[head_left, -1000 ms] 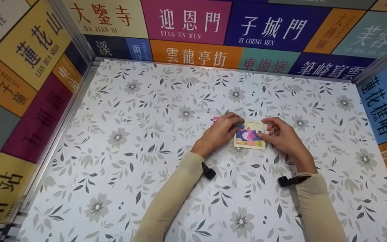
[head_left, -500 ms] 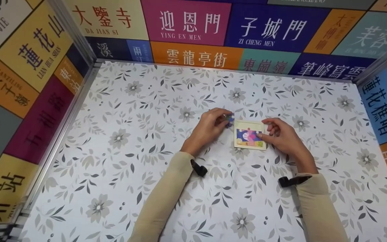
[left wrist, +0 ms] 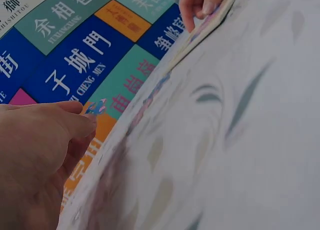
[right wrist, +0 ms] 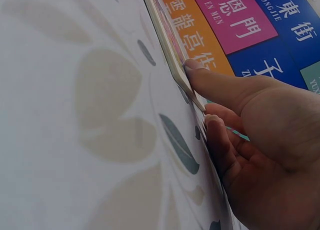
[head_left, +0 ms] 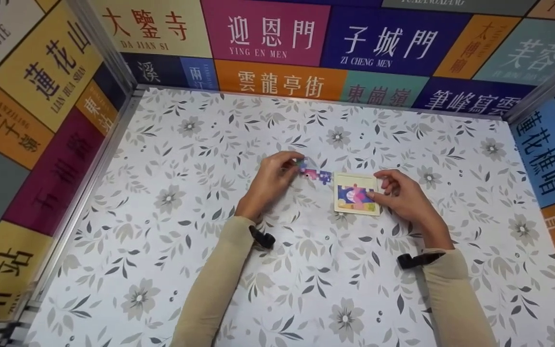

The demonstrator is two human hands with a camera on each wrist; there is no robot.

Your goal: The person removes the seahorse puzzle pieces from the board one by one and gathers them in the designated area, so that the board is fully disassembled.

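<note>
My left hand (head_left: 267, 182) pinches a small blue jigsaw piece (left wrist: 96, 107) with pink on it between thumb and fingertips, raised above the tabletop in the left wrist view. Just right of that hand lie a pink-and-purple jigsaw piece (head_left: 310, 174) and a blue one (head_left: 325, 177), close together. Beside them is a square cream puzzle tray (head_left: 347, 179) with its lower part filled by a colourful picture; bare backing shows along its upper part. My right hand (head_left: 406, 196) grips the tray's right side, its thumb (right wrist: 215, 82) over the edge and the fingers curled beside it.
A white cloth (head_left: 200, 289) with grey flowers and leaves covers the table. Panels of coloured signs (head_left: 277, 33) stand along the back, left and right edges. Each wrist wears a small black camera (head_left: 264, 238).
My left hand has moved away from the tray to the left, carrying a jigsaw piece and uncovering the loose pieces on the cloth. The right hand and the tray have stayed put.
</note>
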